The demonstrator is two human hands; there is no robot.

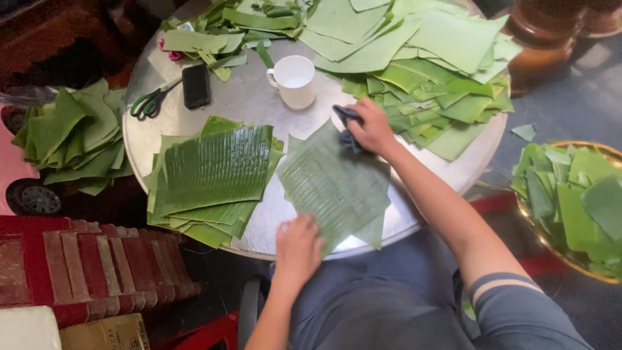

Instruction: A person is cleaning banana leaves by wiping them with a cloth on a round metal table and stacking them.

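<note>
My left hand (298, 245) presses flat, fingers spread, on the near corner of the banana leaf (334, 185) at the centre of the counter (253, 97). My right hand (372, 126) has its fingers clamped on a dark cloth (348, 139), rubbing the leaf's far edge below the white mug (295, 81).

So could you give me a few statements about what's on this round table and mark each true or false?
1. The right hand presses a dark cloth onto a banana leaf. True.
2. The left hand holds the scissors. False: it rests flat on the leaf's near edge; the scissors lie apart.
3. A white mug stands on the table. True.
4. The phone lies on the stack of wiped leaves. False: it lies on bare tabletop beside the scissors.
</note>
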